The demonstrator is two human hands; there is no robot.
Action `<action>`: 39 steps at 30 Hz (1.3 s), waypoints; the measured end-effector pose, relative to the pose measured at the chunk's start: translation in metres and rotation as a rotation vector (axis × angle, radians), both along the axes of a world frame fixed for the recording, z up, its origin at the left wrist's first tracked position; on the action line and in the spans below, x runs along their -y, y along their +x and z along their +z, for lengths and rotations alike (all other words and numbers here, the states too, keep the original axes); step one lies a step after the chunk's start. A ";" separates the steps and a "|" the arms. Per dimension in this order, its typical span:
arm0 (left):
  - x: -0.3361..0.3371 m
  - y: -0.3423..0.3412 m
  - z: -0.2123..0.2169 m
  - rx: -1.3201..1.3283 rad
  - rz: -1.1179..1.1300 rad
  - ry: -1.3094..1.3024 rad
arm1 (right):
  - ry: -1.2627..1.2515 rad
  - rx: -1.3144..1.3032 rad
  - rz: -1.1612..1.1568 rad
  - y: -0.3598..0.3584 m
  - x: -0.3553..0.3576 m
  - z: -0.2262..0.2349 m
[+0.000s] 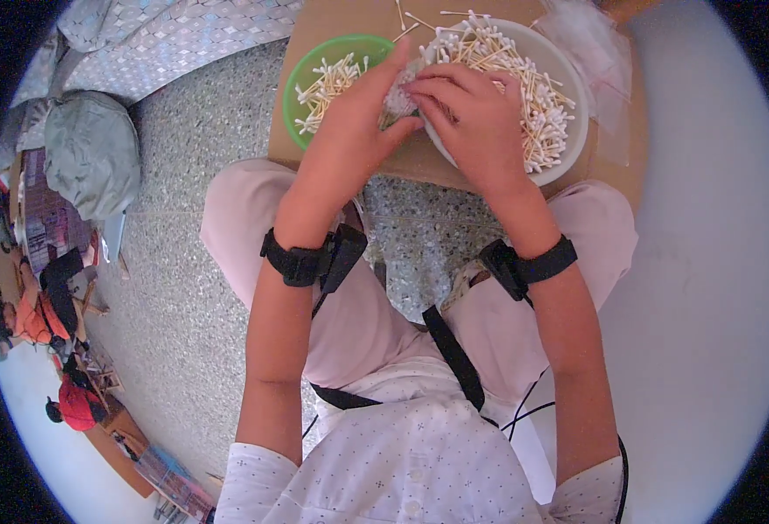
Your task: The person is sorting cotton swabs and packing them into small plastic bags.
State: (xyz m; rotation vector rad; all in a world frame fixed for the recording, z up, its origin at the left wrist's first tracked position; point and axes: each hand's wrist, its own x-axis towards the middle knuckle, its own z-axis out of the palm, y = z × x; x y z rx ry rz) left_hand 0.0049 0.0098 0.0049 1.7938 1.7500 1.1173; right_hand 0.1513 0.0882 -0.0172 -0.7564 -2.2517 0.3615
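My left hand [362,109] and my right hand [472,113] meet above the edge of a low cardboard surface [419,157]. Between the fingers of both hands is a small clear plastic bag [399,98] with cotton swabs in it. Under my right hand stands a large white bowl [576,131] heaped with wooden-stick cotton swabs [537,92]. To its left a green bowl [297,74] holds a smaller lot of swabs [327,83]. Both wrists wear black straps.
Loose swabs [410,19] lie on the cardboard behind the bowls. Clear plastic bags [594,52] lie at the right of the white bowl. A grey bag [92,153] sits on the speckled floor [192,288] at left. Other people [35,314] are far left.
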 end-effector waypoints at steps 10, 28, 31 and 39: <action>0.000 -0.001 -0.001 -0.046 -0.018 0.010 | 0.000 0.114 0.031 0.003 0.004 0.006; -0.006 -0.010 0.008 0.112 0.155 0.224 | -0.061 0.368 -0.190 0.035 -0.023 0.011; -0.005 -0.007 0.011 0.113 0.175 0.192 | -0.054 0.364 -0.197 0.037 -0.024 0.011; -0.005 -0.008 0.010 0.068 0.171 0.217 | -0.033 0.347 -0.158 0.040 -0.024 0.010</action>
